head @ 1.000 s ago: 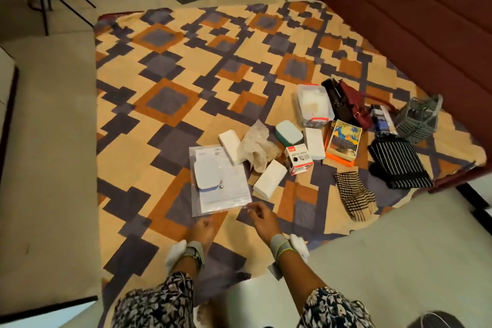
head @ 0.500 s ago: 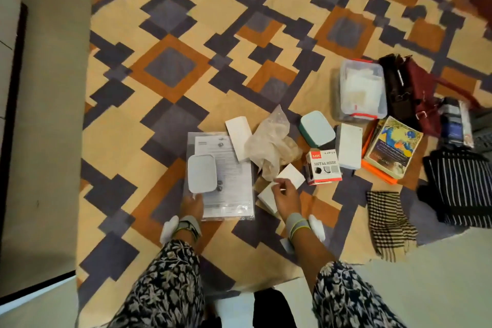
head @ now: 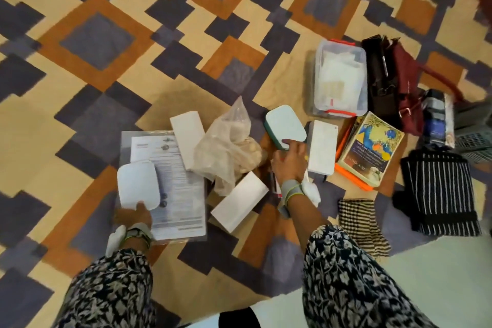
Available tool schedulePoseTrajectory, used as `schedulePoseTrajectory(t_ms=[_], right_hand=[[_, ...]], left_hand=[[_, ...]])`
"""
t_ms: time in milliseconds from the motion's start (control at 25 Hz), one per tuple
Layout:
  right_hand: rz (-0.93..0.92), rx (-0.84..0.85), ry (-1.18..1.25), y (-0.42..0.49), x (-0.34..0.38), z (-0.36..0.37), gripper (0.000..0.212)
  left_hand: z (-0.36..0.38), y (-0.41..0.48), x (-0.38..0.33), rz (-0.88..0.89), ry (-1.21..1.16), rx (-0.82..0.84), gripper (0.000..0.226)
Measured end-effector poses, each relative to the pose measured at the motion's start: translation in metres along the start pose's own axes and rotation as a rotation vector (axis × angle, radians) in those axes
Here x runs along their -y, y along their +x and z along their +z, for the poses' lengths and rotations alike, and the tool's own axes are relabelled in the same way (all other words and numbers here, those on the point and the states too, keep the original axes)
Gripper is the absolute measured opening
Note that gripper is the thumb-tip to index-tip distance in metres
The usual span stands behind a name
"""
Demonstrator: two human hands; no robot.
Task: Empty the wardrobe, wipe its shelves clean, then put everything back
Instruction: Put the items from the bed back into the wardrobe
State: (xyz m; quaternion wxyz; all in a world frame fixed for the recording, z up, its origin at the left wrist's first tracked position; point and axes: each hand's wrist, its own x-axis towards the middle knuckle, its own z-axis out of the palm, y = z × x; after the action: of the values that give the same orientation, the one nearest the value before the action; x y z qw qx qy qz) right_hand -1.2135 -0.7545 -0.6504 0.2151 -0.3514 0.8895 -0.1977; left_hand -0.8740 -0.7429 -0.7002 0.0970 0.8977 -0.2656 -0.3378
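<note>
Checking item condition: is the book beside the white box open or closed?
Closed: the book lies flat, its illustrated front cover facing up, on an orange item.

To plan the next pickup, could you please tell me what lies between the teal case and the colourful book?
In the head view, one white rectangular box lies between the teal case and the colourful book, on the patterned bedspread.
</note>
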Motion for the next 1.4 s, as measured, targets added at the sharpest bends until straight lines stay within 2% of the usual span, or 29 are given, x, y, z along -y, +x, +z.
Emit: schedulePoseTrajectory(t_ms=[120,200,320,400,520,720,840,1000,1080,1240,1280,1400], right_hand=[[0.022,0.011,-0.068,0.037,-0.022,-0.009,0.045],[0.019,0.062,-0.080,0.062,-0.033,-0.005,0.063],[0.025,0.129,-0.175,0.093,-0.044,0.011,0.096],[0.071,0.138,-0.206,0.101,-0.043,0.016,0.109],[0.134,0.113,-0.188,0.102,-0.047,0.025,0.108],[0.114,-0.006,-0.019,0.069,-0.046,0.020,0.100],[0.059,-0.109,0.069,0.041,-0.039,0.003,0.097],[0.042,-0.144,0.120,-0.003,-0.042,-0.007,0.097],[0.011,-0.143,0.155,-0.030,-0.035,-0.014,0.099],[-0.084,-0.096,0.215,-0.109,-0.001,-0.029,0.100],[-0.064,-0.107,0.221,-0.115,-0.008,-0.027,0.099],[-0.204,-0.097,0.264,-0.185,0.048,-0.032,0.098]], left_hand=[[0.028,-0.017,-0.007,-0.089,-0.023,-0.002,0.057],[0.043,-0.025,-0.013,-0.128,-0.116,-0.036,0.055],[0.065,-0.027,-0.026,-0.066,-0.281,-0.117,0.040],[0.071,-0.027,-0.029,-0.016,-0.319,-0.106,0.036],[0.081,-0.025,-0.025,-0.025,-0.306,-0.038,0.046],[0.077,-0.035,-0.023,-0.123,-0.540,0.114,0.023],[0.060,-0.051,-0.024,-0.145,-0.636,0.178,0.022],[0.045,-0.081,-0.022,-0.154,-0.738,0.249,0.019],[0.027,-0.094,-0.018,-0.149,-0.753,0.251,0.016],[-0.039,-0.112,0.020,-0.053,-0.788,0.292,0.044],[-0.033,-0.118,0.026,-0.051,-0.777,0.296,0.041],[-0.106,-0.129,0.058,0.040,-0.944,0.246,0.032]])
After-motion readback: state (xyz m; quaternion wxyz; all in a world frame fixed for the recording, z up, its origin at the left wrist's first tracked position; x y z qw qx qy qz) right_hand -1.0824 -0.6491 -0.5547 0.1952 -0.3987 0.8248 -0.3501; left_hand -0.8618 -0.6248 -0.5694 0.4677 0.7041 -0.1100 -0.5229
